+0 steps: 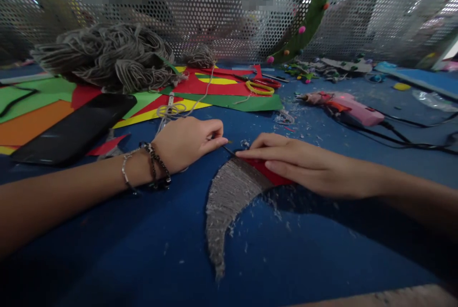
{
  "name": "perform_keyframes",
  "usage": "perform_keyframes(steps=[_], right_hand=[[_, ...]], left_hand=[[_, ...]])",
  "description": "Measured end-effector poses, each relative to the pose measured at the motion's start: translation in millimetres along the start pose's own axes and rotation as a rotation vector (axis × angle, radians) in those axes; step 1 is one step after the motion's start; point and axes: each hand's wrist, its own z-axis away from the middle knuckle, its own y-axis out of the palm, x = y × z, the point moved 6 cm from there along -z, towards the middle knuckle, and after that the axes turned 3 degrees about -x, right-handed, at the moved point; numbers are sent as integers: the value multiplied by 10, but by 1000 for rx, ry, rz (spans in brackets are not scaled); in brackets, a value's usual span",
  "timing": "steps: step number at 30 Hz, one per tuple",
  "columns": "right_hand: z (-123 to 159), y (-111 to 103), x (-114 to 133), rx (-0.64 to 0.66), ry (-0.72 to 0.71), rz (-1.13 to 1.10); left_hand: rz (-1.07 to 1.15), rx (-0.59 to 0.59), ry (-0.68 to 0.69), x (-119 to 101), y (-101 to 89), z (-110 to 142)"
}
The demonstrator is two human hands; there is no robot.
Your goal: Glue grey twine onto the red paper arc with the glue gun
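Note:
A crescent-shaped piece lies on the blue table, its lower part covered in rows of grey yarn [232, 192] and tapering to a point toward me. Its upper right part is bare red material [271, 173]. My left hand [189, 141] is closed in a pinch at the piece's upper left, on a strand of yarn [229, 150] that runs to the top of the grey rows. My right hand [304, 161] rests on the red part with fingers stretched out, the fingertips at the edge of the yarn rows. Its shadow darkens the table below.
Behind my left hand are a large heap of grey yarn [114, 56], a black phone [75, 128], coloured sheets [39, 123] and scissors [259, 88]. A pink glue gun [361, 110] with its cable lies at right. A green crescent with pompoms [309, 21] leans against the perforated metal screen [222, 16].

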Motion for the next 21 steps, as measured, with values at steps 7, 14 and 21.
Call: perform_keyframes(steps=[7,14,21], right_hand=[[-39,-8,22,44,-37,38],[-40,-30,28,37,-83,122],[-48,-1,-15,21,-112,182]], left_hand=[[54,-72,69,-6,-24,2],[45,-116,122,-27,-54,7],[117,-525,391,-247,-319,199]])
